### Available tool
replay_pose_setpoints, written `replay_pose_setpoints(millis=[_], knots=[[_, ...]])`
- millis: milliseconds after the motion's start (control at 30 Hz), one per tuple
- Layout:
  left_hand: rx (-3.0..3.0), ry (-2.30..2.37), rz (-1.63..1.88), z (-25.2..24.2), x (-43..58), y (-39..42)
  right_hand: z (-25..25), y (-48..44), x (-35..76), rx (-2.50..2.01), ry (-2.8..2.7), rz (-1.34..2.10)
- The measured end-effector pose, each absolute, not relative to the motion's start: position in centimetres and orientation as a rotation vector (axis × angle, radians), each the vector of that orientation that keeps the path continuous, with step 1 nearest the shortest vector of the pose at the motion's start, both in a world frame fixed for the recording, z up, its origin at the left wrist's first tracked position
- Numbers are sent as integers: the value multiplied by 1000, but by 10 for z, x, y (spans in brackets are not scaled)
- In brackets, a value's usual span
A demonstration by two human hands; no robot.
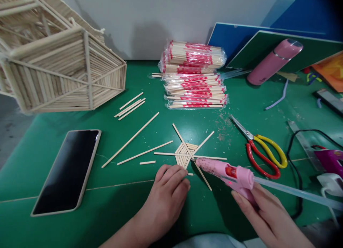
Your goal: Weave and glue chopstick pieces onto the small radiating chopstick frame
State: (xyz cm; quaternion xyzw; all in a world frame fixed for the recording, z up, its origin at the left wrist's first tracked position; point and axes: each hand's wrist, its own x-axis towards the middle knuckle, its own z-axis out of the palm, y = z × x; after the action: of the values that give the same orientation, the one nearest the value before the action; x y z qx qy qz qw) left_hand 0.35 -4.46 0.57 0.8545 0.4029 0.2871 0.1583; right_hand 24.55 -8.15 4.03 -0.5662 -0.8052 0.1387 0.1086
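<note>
My right hand [270,212] is wrapped round the handle of a pink hot glue gun [227,171], with a long clear glue stick [292,192] coming out of its back. The gun's nozzle meets the middle of a star-shaped frame of wooden sticks [186,155], partly filled with short parallel pieces. My left hand [170,198] rests at the frame's near edge, fingers bent and pressed together; what the fingertips hold, if anything, is hidden. Left of the frame lie a short cut piece [147,162] and two longer sticks [131,139].
A smartphone [66,173] lies at left, below a large stick-built structure [64,69]. Several wrapped chopstick bundles [195,76] stack at the back. On the right are red-and-yellow scissors [257,144], a pink flask [274,62], a ruler [305,144] and a black cable [291,144].
</note>
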Motion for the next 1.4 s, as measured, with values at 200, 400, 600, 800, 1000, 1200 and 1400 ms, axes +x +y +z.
replay_pose_setpoints(millis=[200, 400, 600, 800, 1000, 1200, 1400], knots=[[2437, 1152, 823, 6, 3, -45, 41, -80, 244, -1682, -2321, 478], [2444, 1151, 826, 4, 2, -47, 41, -81, 245, -1705, -2318, 557], [2440, 1142, 804, 6, 2, -45, 40, -80, 245, -1738, -2276, 627], [2444, 1152, 828, 5, 3, -45, 41, -79, 244, -1693, -2297, 593], [2447, 1144, 816, 5, 3, -45, 42, -78, 244, -1718, -2278, 562], [2438, 1149, 833, 3, 2, -46, 41, -78, 246, -1719, -2223, 650], [2430, 1145, 819, 5, 3, -45, 43, -77, 242, -1689, -2195, 706]])
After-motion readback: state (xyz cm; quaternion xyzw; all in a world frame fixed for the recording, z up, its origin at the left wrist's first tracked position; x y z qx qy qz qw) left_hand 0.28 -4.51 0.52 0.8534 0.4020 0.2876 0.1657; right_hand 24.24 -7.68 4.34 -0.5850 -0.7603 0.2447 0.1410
